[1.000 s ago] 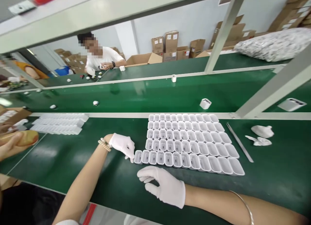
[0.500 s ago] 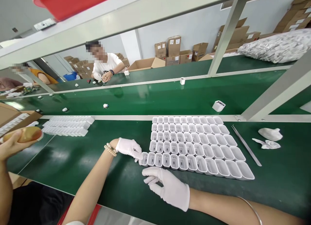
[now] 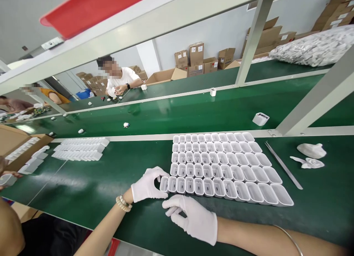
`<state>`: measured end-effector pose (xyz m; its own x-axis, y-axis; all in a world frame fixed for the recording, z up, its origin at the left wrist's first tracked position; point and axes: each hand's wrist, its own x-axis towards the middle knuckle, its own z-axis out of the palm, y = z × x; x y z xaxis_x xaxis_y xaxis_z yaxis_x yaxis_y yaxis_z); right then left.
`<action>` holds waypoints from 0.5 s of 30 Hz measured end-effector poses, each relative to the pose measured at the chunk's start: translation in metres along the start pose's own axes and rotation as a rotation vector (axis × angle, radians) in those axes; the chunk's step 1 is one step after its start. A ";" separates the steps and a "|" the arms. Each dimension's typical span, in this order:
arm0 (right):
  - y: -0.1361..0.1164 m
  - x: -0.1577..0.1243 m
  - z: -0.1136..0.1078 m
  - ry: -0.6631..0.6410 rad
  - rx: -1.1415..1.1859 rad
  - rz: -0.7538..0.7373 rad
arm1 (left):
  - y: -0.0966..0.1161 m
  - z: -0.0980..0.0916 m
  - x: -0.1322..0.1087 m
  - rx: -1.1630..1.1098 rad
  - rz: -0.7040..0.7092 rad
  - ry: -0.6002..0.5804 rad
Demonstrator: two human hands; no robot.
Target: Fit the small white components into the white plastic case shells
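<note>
Center frame: our left hand [image 3: 148, 184], gloved, fingers curled on the near-left end of the white cases [image 3: 221, 167] on the green desk [image 3: 91, 182]; right hand [image 3: 193, 219] rests loosely open just below, holding nothing.

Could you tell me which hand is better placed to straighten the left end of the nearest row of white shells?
Probably the left hand: its fingers curl at the left end of the nearest row of white shells. The right hand rests on the green mat in front.

The left white-gloved hand [image 3: 148, 184] hides the near-left end of the white plastic shell rows [image 3: 221, 167]; the clear bag of white parts [image 3: 315, 49] runs off the right edge.
</note>
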<state>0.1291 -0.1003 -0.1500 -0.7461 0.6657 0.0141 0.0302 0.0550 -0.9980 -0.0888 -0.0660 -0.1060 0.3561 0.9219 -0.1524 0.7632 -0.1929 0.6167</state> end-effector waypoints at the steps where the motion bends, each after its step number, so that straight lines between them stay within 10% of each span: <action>1: 0.001 0.000 0.000 0.001 -0.003 -0.021 | 0.000 0.001 -0.003 -0.027 0.020 0.030; 7: 0.001 -0.002 -0.002 -0.003 -0.014 -0.093 | 0.002 -0.026 0.016 -0.520 -0.101 0.347; 15: -0.008 -0.005 -0.006 -0.020 -0.051 -0.042 | -0.010 -0.004 0.140 -0.943 -0.118 0.596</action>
<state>0.1368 -0.0997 -0.1419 -0.7607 0.6469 0.0540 0.0323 0.1208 -0.9922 -0.0485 0.0657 -0.1306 -0.1997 0.9798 -0.0106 -0.0280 0.0051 0.9996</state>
